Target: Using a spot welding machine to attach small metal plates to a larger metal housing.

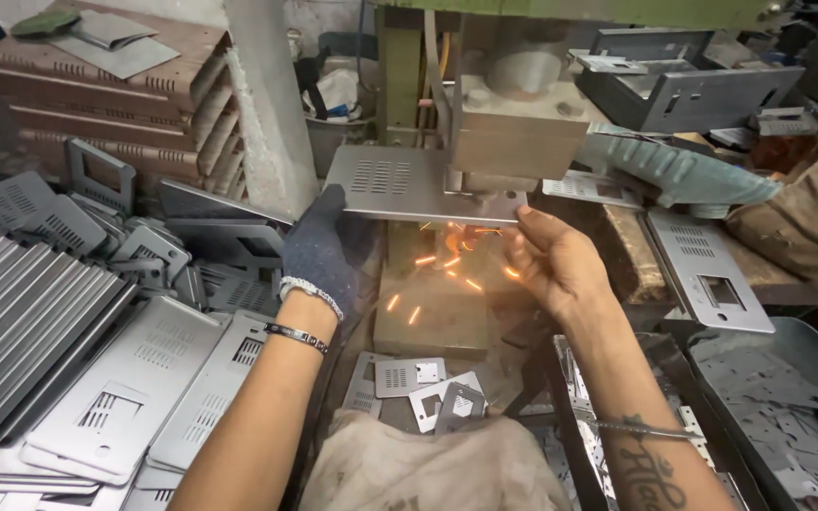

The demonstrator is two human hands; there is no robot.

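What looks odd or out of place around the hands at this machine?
The left hand wears a dark glove, but the right hand is bare while sparks fly just beside it under the metal panel both hold. Small punched plates lie scattered below the machine.

The press head (513, 132) hides the right part of the plate (400, 185) and the spot where the sparks (447, 260) start. The left hand (319, 251) is gloved, its fingertips tucked under the plate. The tray (788, 378) runs off the right edge.
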